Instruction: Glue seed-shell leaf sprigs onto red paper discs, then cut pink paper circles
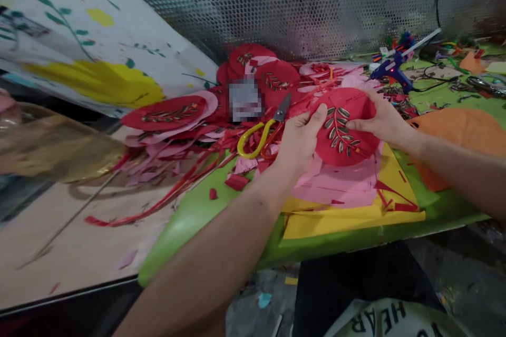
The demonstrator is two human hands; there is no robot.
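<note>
Between my two hands is a round red paper disc [343, 152], decorated with a branch of striped seeds that look like sunflower seeds. My left hand [298, 137] pinches its left edge, thumb on top. On the right side, my right hand [381, 118] grips the disc with its thumb lying on the face near the seeds. Yellow-handled scissors [253, 142] lie just left of my left hand, blades pointing away. Below the disc are pink paper [336, 184] and yellow paper [356, 224].
More decorated red discs [169, 113] pile up at the left and back. A blue glue gun [391, 71] with a lit red light stands at the back right. Orange paper [462, 131] lies on the right. Red strips and scraps litter the green tabletop [197, 216]. A perforated metal panel [300, 5] stands behind.
</note>
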